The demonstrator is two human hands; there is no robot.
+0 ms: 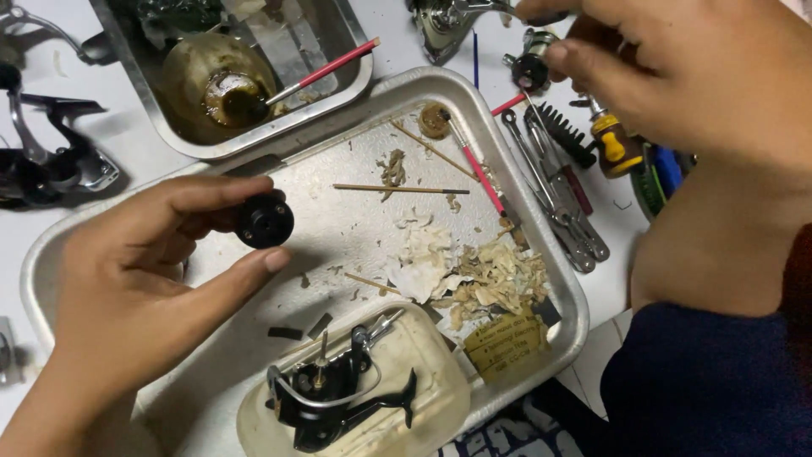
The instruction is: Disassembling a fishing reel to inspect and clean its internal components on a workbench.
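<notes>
Reel part pinched over the metal tray (541, 279)

The left hand (139, 279) holds a black round part (265, 221) between fingertips above and thumb below, at its two o'clock; the right hand (677, 76) pinches a small spool (531, 69).

Two hands are in view, the left hand (135, 279) and the right hand (677, 76), and two metal trays, a large tray (554, 279) and a smaller tray (338, 85). Two red-handled brushes show, one brush (326, 69) in the smaller tray and another brush (475, 169) in the large one, along with two thin wooden sticks (397, 189). One black round part (264, 222), one yellow-handled tool (613, 140) and one black comb (567, 135) can be counted.
</notes>
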